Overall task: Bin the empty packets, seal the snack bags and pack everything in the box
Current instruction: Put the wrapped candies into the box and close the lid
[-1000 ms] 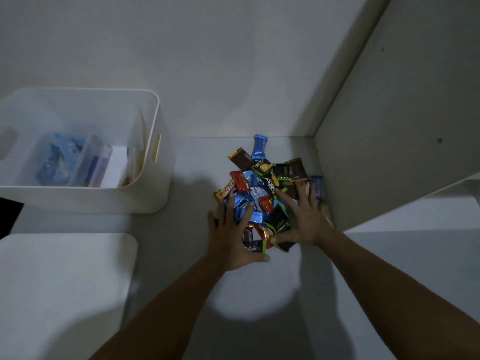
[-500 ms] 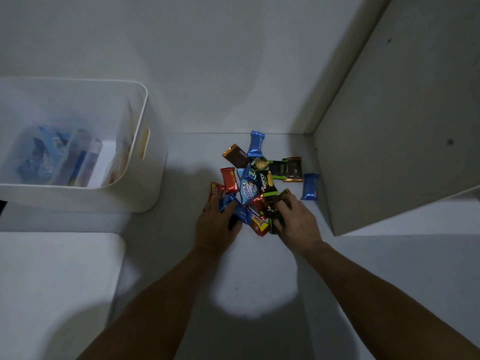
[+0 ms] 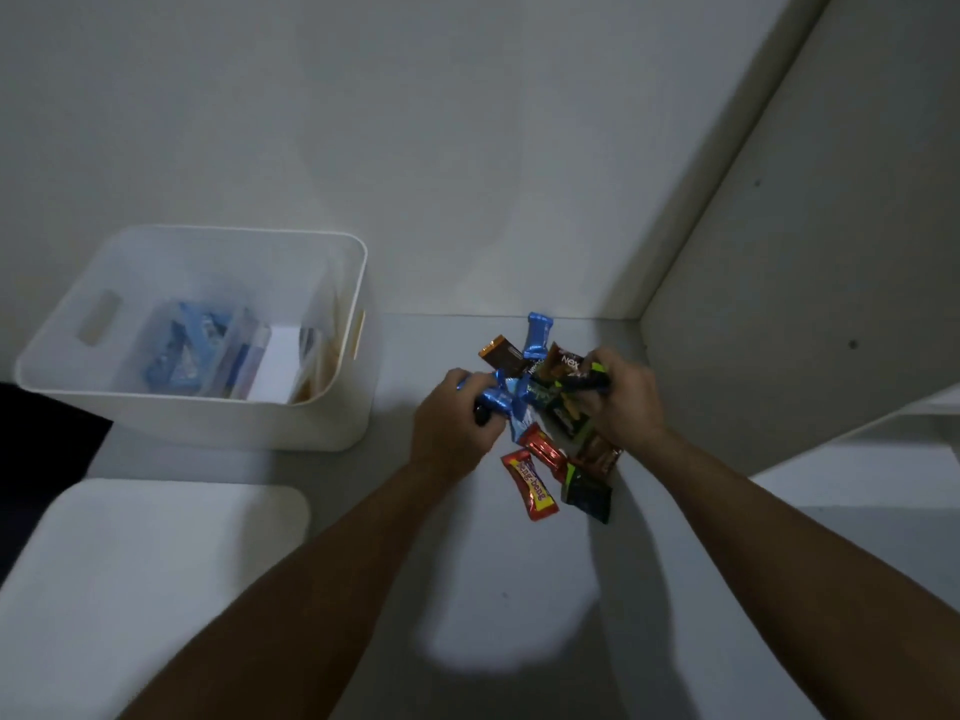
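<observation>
A heap of small snack packets (image 3: 540,402) lies on the white surface near the back corner. My left hand (image 3: 457,423) grips a bunch of blue packets (image 3: 498,400) at the heap's left side. My right hand (image 3: 621,402) grips dark packets with green trim (image 3: 582,379) at the right side. A red packet (image 3: 530,485), a second red one (image 3: 543,449), a brown one (image 3: 597,454) and a dark one (image 3: 589,493) hang or lie just below my hands. A blue packet (image 3: 537,335) and a brown one (image 3: 501,353) lie behind. The white box (image 3: 332,407) stands to the left.
Inside the box are blue bags and clear pouches (image 3: 208,350). A white lid or board (image 3: 150,579) lies in front of the box. A white cabinet panel (image 3: 789,314) rises close on the right of the heap. The wall stands right behind it.
My hands went from lying flat on the heap to curling round packets from both sides and lifting them. Some packets have spilled toward me. The view has shifted right.
</observation>
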The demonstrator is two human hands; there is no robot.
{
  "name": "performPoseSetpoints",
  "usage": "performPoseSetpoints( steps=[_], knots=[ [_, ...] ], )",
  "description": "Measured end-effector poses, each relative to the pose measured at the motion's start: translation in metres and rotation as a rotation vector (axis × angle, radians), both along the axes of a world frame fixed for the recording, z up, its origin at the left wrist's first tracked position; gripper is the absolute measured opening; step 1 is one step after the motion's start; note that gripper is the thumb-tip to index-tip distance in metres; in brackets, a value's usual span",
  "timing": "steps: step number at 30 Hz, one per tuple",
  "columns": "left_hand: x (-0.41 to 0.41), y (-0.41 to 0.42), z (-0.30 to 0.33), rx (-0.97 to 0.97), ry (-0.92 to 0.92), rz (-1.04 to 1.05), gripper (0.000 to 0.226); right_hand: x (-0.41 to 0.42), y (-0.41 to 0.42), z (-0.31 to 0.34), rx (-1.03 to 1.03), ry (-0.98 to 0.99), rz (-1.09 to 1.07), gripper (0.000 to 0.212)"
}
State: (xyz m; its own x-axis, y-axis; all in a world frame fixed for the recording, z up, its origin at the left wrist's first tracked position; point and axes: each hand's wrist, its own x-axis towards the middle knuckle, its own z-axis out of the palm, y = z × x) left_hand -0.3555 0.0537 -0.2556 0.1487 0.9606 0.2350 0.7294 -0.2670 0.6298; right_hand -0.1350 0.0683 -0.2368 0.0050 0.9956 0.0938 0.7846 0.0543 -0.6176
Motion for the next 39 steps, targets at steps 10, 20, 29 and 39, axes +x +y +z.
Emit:
performPoseSetpoints(
  steps=[10, 20, 29, 39],
  knots=[
    [-0.073, 0.026, 0.099, 0.108, -0.184, 0.093, 0.035, -0.088, 0.039, 0.118, 0.050, 0.110, 0.095, 0.019],
    [-0.200, 0.034, 0.120, 0.025, -0.286, 0.344, 0.029, -0.234, 0.054, 0.166, -0.099, 0.105, 0.274, 0.017],
    [-0.253, 0.052, 0.102, -0.154, -0.423, 0.478, 0.013, -0.330, 0.085, 0.138, -0.359, 0.067, 0.108, 0.037],
    [-0.258, 0.075, 0.093, -0.507, -0.371, 0.389, 0.043, -0.331, 0.102, 0.123, -0.469, 0.319, -0.035, 0.020]
  ],
)
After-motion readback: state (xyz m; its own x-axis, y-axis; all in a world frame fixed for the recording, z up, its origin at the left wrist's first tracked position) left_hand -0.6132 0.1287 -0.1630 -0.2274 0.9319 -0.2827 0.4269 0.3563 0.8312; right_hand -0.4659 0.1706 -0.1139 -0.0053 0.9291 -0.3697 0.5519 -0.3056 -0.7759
